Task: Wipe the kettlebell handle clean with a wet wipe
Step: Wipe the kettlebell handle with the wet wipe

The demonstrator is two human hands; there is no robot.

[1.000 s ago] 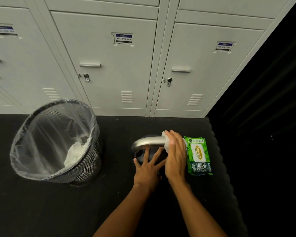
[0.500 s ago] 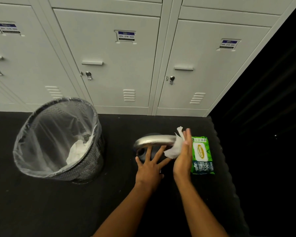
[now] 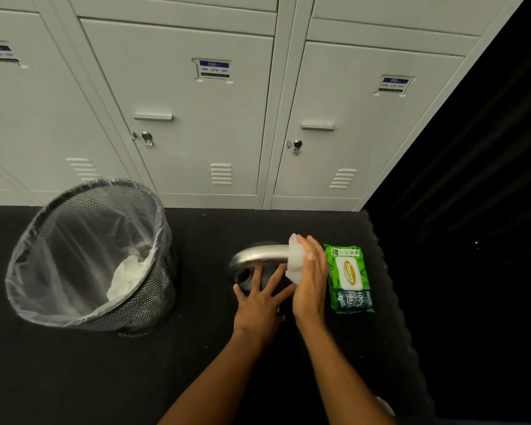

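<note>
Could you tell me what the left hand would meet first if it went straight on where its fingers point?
Most likely the kettlebell handle, arching just past the left hand; depth is unclear.

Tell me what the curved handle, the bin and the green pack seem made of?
The kettlebell handle looks like bare metal, probably steel: silver-grey with soft highlights. The bin seems black wire mesh, holes visible, lined with a thin clear plastic bag. The green pack looks like glossy printed plastic film, going by its sheen.

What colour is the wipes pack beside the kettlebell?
The wipes pack is bright green, darker at its near end, with a white and gold label; head view.
</note>
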